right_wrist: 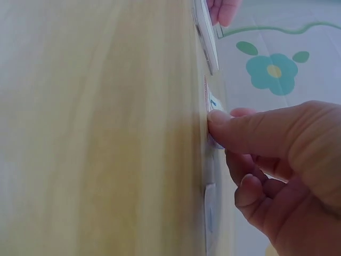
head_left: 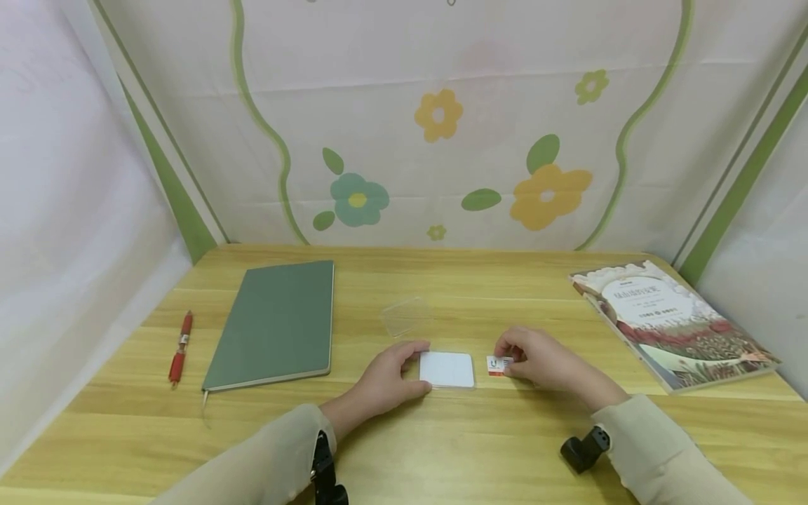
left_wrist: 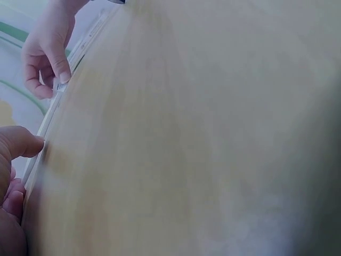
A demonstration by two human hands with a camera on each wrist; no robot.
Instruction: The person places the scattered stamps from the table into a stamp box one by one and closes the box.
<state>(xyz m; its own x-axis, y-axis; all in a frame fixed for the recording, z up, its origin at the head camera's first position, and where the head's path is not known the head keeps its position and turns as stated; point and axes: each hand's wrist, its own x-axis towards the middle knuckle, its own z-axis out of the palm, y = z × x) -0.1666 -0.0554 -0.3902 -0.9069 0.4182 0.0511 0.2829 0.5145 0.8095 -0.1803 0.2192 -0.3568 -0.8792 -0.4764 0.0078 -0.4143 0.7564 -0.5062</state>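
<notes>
A flat clear case with a white face (head_left: 447,369) lies on the table in the head view. My left hand (head_left: 386,382) grips it at the left side, thumb at the near corner and index finger at the far one. To its right, my right hand (head_left: 535,358) pinches a small white-and-red printed card (head_left: 496,365) between thumb and fingers, close over the tabletop. Fingers hide the card's right part. The right wrist view shows the thumb pressed over the card (right_wrist: 215,102), with the case (right_wrist: 206,34) just beyond it. Behind the case lies a transparent plastic cover (head_left: 406,317).
On the left are a green notebook (head_left: 278,326) with a ribbon and a red pen (head_left: 181,348). An illustrated book (head_left: 675,322) occupies the right side. A flowered curtain (head_left: 391,140) hangs along the back edge of the wooden table (head_left: 442,449).
</notes>
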